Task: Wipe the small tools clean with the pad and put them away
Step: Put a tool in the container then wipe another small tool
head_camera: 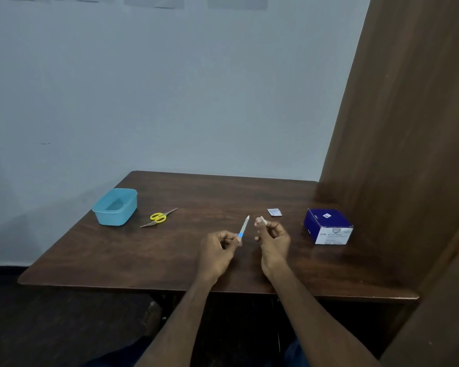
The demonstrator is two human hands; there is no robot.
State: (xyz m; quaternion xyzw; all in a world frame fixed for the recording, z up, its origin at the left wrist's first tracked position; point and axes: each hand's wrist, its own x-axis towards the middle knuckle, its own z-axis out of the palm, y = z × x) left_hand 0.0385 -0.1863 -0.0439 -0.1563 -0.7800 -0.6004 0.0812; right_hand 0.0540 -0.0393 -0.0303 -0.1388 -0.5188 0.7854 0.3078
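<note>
My left hand pinches the blue handle of a slim metal nail file, its tip pointing up and away over the table. My right hand pinches a small white pad between thumb and fingers, just right of the file's tip and apart from it. Yellow-handled scissors lie shut on the table to the left. A light blue plastic tub stands open at the far left.
A dark blue and white box stands at the right of the brown wooden table. A torn white pad wrapper lies beyond my right hand. A wooden panel rises along the right side.
</note>
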